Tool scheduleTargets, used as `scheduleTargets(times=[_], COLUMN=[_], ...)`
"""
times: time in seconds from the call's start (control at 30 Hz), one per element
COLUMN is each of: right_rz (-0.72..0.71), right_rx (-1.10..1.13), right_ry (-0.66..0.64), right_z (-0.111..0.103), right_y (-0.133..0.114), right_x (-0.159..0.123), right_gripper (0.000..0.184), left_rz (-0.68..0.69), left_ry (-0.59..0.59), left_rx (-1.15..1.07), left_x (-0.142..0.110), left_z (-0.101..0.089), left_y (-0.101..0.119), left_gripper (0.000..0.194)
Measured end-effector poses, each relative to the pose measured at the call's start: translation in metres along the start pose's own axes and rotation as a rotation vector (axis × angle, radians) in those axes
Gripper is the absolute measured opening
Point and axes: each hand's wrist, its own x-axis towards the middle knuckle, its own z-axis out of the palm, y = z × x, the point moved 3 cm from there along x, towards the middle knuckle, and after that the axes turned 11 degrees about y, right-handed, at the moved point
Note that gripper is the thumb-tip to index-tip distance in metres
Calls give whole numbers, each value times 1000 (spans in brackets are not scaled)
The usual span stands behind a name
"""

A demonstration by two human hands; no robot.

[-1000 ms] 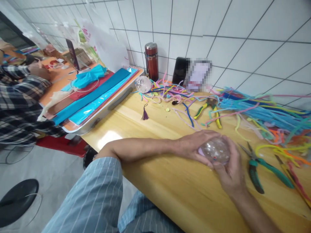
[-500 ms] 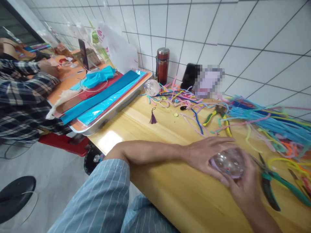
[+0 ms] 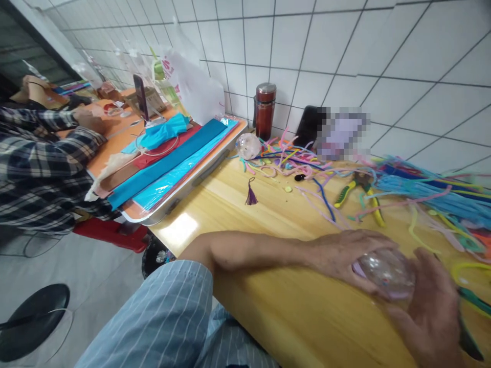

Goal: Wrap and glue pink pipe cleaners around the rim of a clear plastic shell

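Note:
A clear, round plastic ball (image 3: 389, 273) with a lilac rim and small coloured bits inside is low over the table at the right. My left hand (image 3: 345, 258) grips it from the left, fingers over the top and thumb along the near side. At its right side is my right hand (image 3: 429, 306), somewhat blurred, palm toward the ball and fingers raised and apart. Its thumb lies close to the ball's lower edge; contact is hard to judge. Green-handled pliers (image 3: 475, 301) lie partly hidden behind my right hand.
Pipe cleaners (image 3: 414, 184) cover the table's back, around yellow-green pliers (image 3: 358, 191). A purple tassel (image 3: 251, 194), second clear ball (image 3: 248, 146), red-brown flask (image 3: 265, 112) and phone (image 3: 310, 125) are nearby. Left, a person in a plaid sleeve (image 3: 49, 153) sits at an orange table (image 3: 130, 207).
My right hand has loosened from the ball, its fingers drawing away to the right. My left hand keeps its grip. The whole view has shifted slightly, moving things right and down.

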Motion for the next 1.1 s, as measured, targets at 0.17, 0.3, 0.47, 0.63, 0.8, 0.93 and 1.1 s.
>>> scheduleTargets(times=[0.17,0.3,0.47,0.63,0.8,0.93,1.1], right_rz=[-41,-92,-126,-177,-173,-220,-237], right_rx=[55,84,99,67,47,57,119], right_ry=[-191,-210,-205,-199,-206,-167,-243], right_z=[2,4,5,6,4,-1,1], right_y=[-9,-19,-23,-27,-27,-30,-34], right_x=[-9,-8,-6,-7,-7,-3,0], right_gripper=[94,90,87,88,79,84,85], left_rz=[80,178,237,217,241,307,302], left_ry=[18,72,125,144,95,127,99], left_rx=[-48,-69,-29,-26,-51,-47,-86], left_x=[-3,-5,-10,-14,-10,-10,-12], left_z=[1,0,-7,-20,-18,-15,-14], left_y=[-5,-11,-13,-4,-1,-5,-6], left_gripper=[102,104,107,128,94,92,93])
